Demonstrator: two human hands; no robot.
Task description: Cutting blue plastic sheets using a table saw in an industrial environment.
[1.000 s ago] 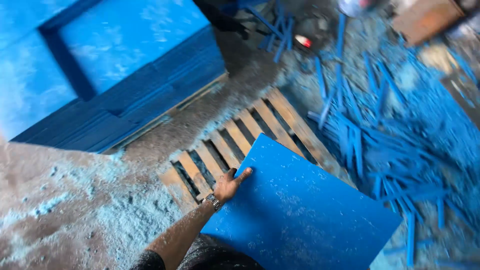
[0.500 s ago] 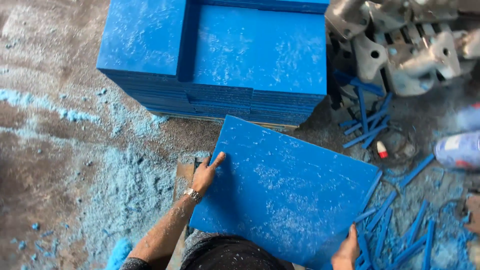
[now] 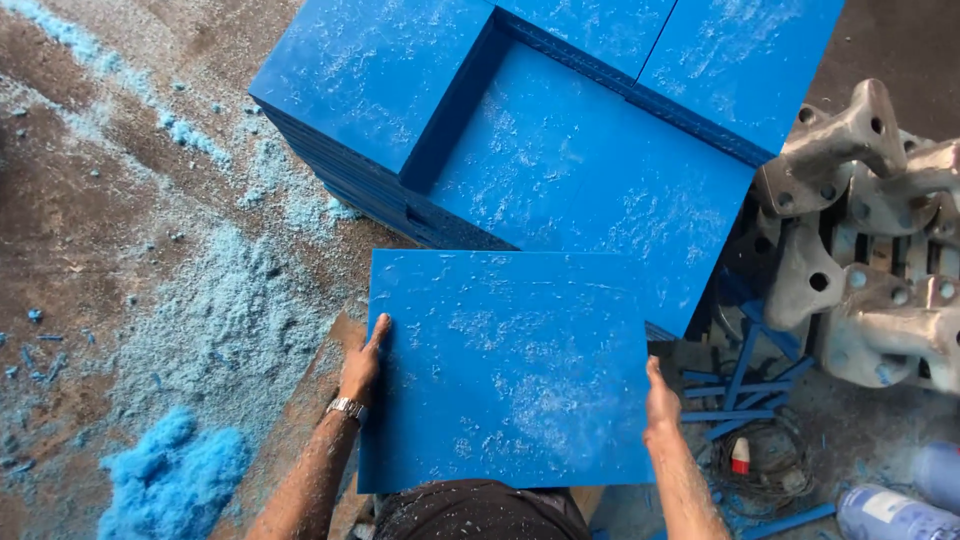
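your left hand [image 3: 360,368] and right hand [image 3: 660,400] grip a blue sheet [image 3: 505,370] that looks like smooth, matt plastic, dusted with pale shavings. the stacked sheets [image 3: 530,130] beyond share that finish. the castings [image 3: 860,230] at your right look like rough, dull grey metal. the floor [image 3: 90,240] is gritty, strewn with fluffy blue swarf [image 3: 170,480].

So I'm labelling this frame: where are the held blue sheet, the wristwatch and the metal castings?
blue sheet [image 3: 510,370], head view, middle of its top face.
wristwatch [image 3: 347,408], head view, band on the left wrist.
metal castings [image 3: 850,135], head view, top grey casting.
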